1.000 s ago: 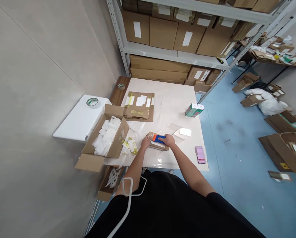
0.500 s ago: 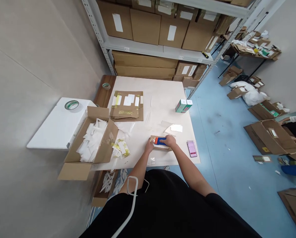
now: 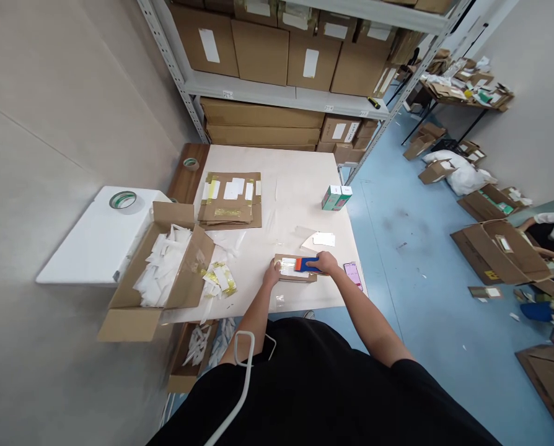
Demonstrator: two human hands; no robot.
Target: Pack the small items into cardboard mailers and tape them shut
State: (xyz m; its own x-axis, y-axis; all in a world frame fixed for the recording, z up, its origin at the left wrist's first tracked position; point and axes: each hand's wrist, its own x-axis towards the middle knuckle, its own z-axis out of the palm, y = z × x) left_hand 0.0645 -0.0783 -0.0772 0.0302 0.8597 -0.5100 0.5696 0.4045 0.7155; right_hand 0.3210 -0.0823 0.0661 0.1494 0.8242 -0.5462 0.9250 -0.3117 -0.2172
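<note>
A small cardboard box [image 3: 290, 268] with a white label and shiny tape on top lies near the table's front edge. My left hand [image 3: 271, 273] grips its left end, fingers closed around it. In my right hand [image 3: 326, 262] is a blue and orange tape dispenser [image 3: 307, 264], its orange end over the right part of the box. A white paper slip [image 3: 324, 239] lies just behind. To the right of the box, partly behind my right forearm, is a phone [image 3: 352, 274] with a pink screen.
An open carton [image 3: 191, 275] full of white packets stands left, beside crumpled taped scraps [image 3: 220, 279]. Flattened cardboard [image 3: 230, 199] lies farther back. Two small green-and-white boxes [image 3: 336, 197] stand at the right edge. Shelving [image 3: 258, 93] closes off the back; a co-worker [image 3: 553, 234] is far right.
My right hand has drawn the tape dispenser rightward across the box, uncovering the label and tape on top. My left hand stays on the box's left end. The whole view has shifted slightly.
</note>
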